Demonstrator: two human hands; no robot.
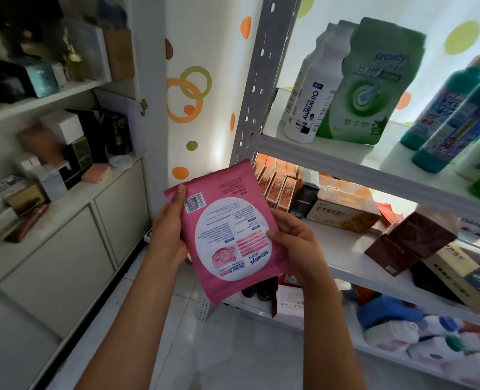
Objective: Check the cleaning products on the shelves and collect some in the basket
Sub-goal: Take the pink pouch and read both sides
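Your left hand [167, 233] and right hand [295, 243] grip the pink pouch [227, 232] by its edges, upside down, in front of the shelves [331, 164]. Beyond, a white bottle [316, 99] touches a green pouch [374, 88].

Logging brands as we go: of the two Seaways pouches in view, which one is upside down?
The pink pouch, held by both the left hand and right hand; its logo reads inverted. The green pouch stands upright on the shelf.
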